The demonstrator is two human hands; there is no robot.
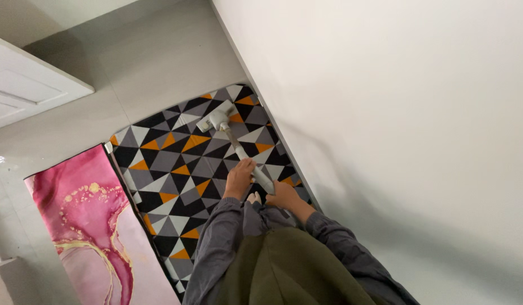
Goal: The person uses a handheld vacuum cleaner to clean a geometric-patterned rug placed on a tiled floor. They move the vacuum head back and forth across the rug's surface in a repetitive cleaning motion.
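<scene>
Vacuum wand (247,155) in both our hands, its head (215,120) down on the geometric rug (176,169).

We see the white wall (397,113) on the right, the grey floor (160,56), then the triangle-patterned rug beside a pink marbled mat (86,214). Our left hand (240,178) wraps its fingers around the stiff tube; our right hand (284,196) grips lower, near the handle end. We judge it light, rigid and smooth, best held along the shaft.
</scene>
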